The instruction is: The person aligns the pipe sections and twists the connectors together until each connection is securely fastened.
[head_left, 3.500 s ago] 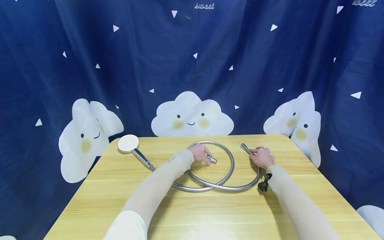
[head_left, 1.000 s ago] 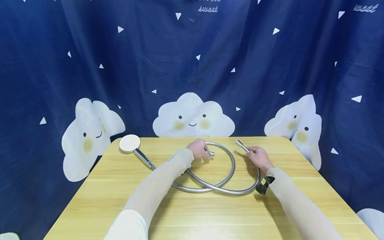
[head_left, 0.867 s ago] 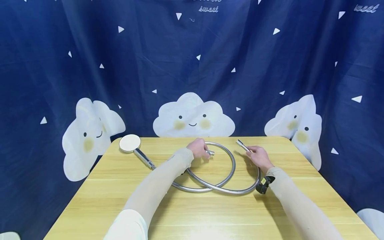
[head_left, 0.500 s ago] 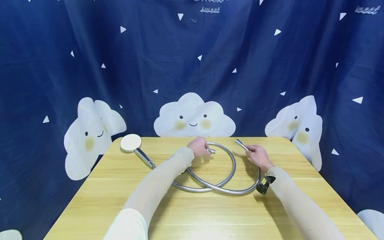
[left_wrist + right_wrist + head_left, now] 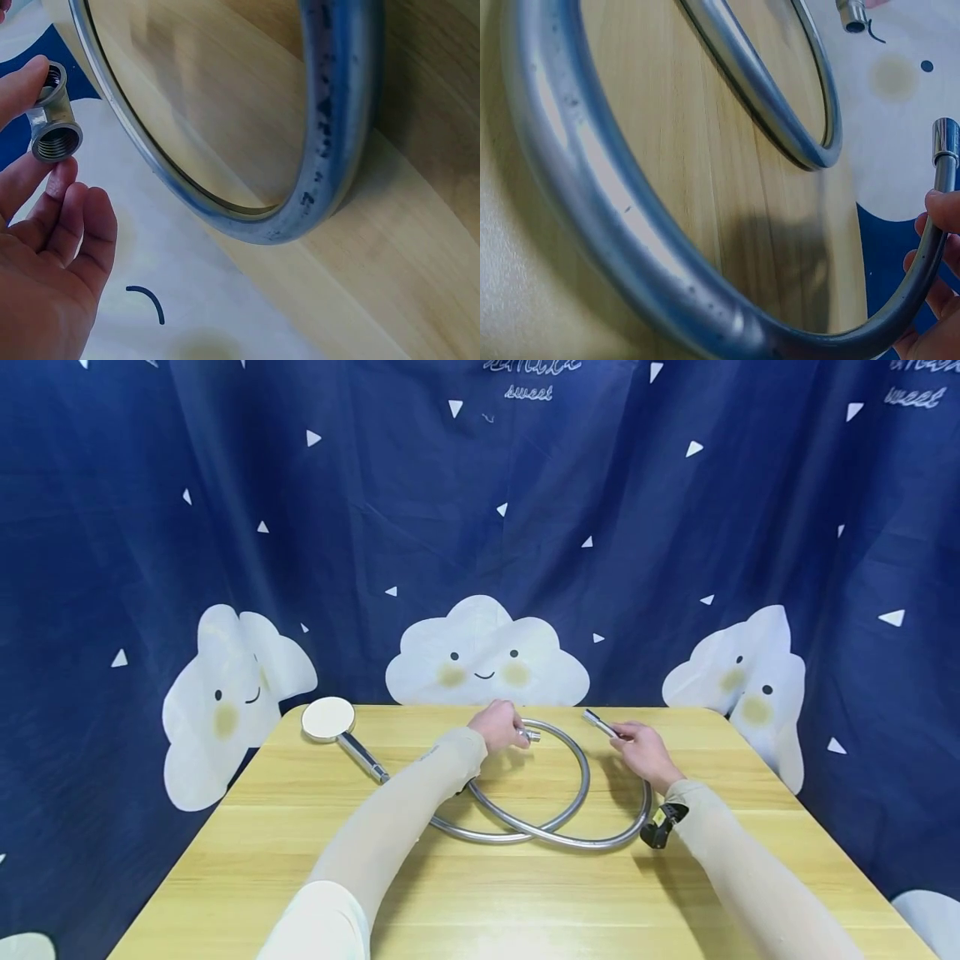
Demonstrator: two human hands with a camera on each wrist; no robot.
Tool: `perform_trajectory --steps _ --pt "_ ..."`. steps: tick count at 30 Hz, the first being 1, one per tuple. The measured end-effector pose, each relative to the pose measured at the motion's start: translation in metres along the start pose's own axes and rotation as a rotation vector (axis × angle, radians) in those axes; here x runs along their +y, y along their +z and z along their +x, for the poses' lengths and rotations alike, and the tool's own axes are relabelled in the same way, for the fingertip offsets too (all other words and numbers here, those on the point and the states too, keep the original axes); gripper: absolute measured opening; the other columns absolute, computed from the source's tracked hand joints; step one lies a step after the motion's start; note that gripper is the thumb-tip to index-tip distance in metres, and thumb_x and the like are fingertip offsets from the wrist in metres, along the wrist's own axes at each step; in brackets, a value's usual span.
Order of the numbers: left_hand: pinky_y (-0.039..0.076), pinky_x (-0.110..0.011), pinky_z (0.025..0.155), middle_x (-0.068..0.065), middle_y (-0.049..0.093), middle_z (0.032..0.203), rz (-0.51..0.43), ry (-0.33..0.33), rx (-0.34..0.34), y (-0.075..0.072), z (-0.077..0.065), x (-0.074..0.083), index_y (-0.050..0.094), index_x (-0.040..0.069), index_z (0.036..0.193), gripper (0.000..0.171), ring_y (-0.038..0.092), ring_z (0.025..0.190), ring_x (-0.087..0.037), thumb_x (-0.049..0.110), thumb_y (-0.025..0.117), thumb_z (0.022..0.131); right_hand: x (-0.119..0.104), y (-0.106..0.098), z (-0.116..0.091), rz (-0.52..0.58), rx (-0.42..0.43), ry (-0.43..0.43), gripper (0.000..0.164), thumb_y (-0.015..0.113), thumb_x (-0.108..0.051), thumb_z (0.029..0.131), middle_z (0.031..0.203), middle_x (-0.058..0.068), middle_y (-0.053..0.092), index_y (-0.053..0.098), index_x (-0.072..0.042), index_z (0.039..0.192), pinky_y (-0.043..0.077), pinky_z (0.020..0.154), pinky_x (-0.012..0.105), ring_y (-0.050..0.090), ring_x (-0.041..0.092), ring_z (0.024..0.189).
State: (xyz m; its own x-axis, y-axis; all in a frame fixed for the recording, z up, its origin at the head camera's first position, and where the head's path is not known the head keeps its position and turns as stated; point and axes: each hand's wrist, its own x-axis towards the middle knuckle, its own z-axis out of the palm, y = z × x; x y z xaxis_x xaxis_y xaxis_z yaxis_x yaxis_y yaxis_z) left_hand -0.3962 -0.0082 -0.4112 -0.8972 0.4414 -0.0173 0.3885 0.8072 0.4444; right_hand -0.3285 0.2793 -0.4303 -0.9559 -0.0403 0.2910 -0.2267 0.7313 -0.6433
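In the head view, my left hand (image 5: 495,727) holds a small silver pipe fitting (image 5: 532,736) above the table. The left wrist view shows the pipe fitting (image 5: 56,116) pinched between thumb and fingers, two threaded openings facing the camera. My right hand (image 5: 645,753) grips a grey shower hose (image 5: 592,843) just behind its chrome end (image 5: 946,138), which is raised and points toward the back left. A gap separates the hose end from the fitting. The hose loops across the table and joins a handheld shower head (image 5: 328,719) lying at the back left.
The wooden table (image 5: 465,893) reaches back to a dark blue curtain (image 5: 337,527) printed with white clouds. A black wrist camera (image 5: 662,827) sits under my right wrist, close to the hose's bend.
My right hand has lifted the hose end off the table and brought it slightly left. My left hand has raised the pipe fitting and turned it a little. The shower head still lies there.
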Motion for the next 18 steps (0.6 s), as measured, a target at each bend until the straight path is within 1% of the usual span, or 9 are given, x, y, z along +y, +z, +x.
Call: perform_trajectory --steps 4,7,12,15,18 --pt "0.050 -0.036 0.096 0.002 0.067 0.106 -0.013 0.003 0.013 0.0012 0.0010 0.0004 0.079 0.014 0.099 0.026 0.059 0.100 -0.016 0.031 0.085 0.080 -0.0017 0.0014 0.0002 -0.005 -0.007 -0.015 0.037 0.062 -0.004 0.095 0.126 0.029 0.063 0.062 0.009 0.130 0.049 0.093 0.050 0.062 0.041 0.109" --pt "0.051 -0.037 0.095 0.001 0.067 0.106 -0.026 0.005 0.020 0.0010 0.0016 0.0013 0.079 0.014 0.099 0.026 0.060 0.100 -0.017 0.029 0.085 0.080 -0.0029 0.0021 -0.0002 -0.008 -0.010 -0.029 0.036 0.062 -0.003 0.095 0.125 0.028 0.063 0.062 0.009 0.129 0.049 0.093 0.052 0.061 0.042 0.109" --pt "0.050 -0.038 0.096 0.002 0.063 0.105 -0.037 0.004 0.042 -0.0008 0.0020 0.0032 0.078 0.012 0.103 0.030 0.056 0.103 -0.017 0.030 0.086 0.079 -0.0053 0.0029 -0.0005 -0.012 -0.009 -0.057 0.035 0.062 -0.001 0.094 0.123 0.028 0.064 0.063 0.010 0.127 0.048 0.096 0.054 0.061 0.042 0.110" --pt "0.050 -0.035 0.093 0.003 0.061 0.103 -0.019 0.019 0.062 -0.0014 0.0026 0.0042 0.078 0.012 0.103 0.032 0.055 0.101 -0.016 0.031 0.086 0.078 -0.0078 0.0039 -0.0008 -0.015 -0.010 -0.083 0.034 0.063 0.001 0.093 0.121 0.028 0.065 0.064 0.011 0.126 0.048 0.097 0.055 0.062 0.042 0.110" --pt "0.049 -0.033 0.089 0.003 0.060 0.100 0.007 0.044 0.081 -0.0026 0.0022 0.0057 0.079 0.013 0.099 0.029 0.055 0.097 -0.015 0.031 0.086 0.078 -0.0090 0.0060 0.0002 -0.014 -0.011 -0.107 0.034 0.063 0.003 0.093 0.119 0.028 0.066 0.064 0.011 0.125 0.048 0.096 0.055 0.062 0.042 0.109"
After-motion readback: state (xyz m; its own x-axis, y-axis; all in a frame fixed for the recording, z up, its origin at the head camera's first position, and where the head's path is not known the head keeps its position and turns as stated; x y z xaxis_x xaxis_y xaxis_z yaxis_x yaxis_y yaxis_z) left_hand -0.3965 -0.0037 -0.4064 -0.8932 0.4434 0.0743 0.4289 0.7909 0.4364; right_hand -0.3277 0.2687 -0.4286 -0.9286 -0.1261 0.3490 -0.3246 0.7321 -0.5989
